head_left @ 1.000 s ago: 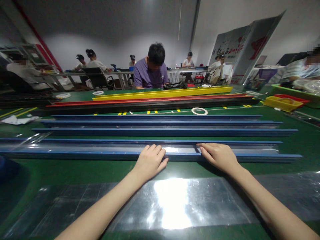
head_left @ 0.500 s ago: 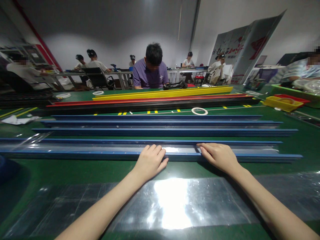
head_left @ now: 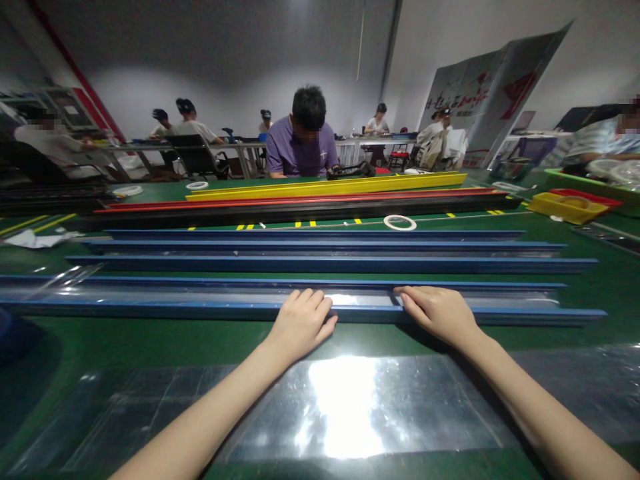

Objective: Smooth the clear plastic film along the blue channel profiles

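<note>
A long blue channel rail (head_left: 150, 297) lies across the green table (head_left: 150, 340) just ahead of me, lined with shiny clear film. My left hand (head_left: 301, 323) rests flat on its near edge, fingers stretched out together. A little to the right, my right hand (head_left: 437, 312) lies on the same rail with its fingers extended over the film. Neither hand grips anything. A clear glossy sheet (head_left: 350, 407) covers the table between my forearms.
Two more blue rails (head_left: 325, 253) lie parallel behind the first, then black, red and yellow rails (head_left: 325, 190). A tape roll (head_left: 399, 222) sits mid-table, yellow and red trays (head_left: 567, 203) at far right. A person in a purple shirt (head_left: 303, 143) sits opposite; others work behind.
</note>
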### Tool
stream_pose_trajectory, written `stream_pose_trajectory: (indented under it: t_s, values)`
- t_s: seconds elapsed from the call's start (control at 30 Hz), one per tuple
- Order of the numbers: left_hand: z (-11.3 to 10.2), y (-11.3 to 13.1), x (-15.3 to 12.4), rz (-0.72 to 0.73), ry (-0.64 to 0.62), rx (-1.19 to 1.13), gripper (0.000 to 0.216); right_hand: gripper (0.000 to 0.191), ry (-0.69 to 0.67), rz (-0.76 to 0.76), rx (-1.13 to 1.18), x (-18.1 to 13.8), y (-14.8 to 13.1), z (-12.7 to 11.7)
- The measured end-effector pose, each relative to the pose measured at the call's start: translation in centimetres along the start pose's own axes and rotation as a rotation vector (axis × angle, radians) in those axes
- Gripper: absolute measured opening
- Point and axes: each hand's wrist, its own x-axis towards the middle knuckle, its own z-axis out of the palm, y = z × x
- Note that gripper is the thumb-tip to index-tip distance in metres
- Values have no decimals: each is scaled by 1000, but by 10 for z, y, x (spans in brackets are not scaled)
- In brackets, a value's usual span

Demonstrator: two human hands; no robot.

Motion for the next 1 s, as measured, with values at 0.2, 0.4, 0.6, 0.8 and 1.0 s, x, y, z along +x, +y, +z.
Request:
stream_pose_trajectory:
  t_s: [0.2, 0.4, 0.6, 0.8, 1.0]
  values:
    - [0, 0, 0, 3, 3, 12, 20, 35, 16, -5, 3, 0, 1, 0]
    - [0, 0, 0, 2, -3, 8, 20, 35, 8, 4, 15, -1, 0, 1]
    - [1, 0, -1, -3, -9, 0, 19, 28, 55, 108, 89, 1, -2, -7]
    - [4, 0, 0, -2, -9, -6, 17, 36, 117, 158, 170, 13, -18, -17]
    - [5, 0, 0, 0, 14, -12, 17, 36, 106, 107, 58, 30, -51, -12]
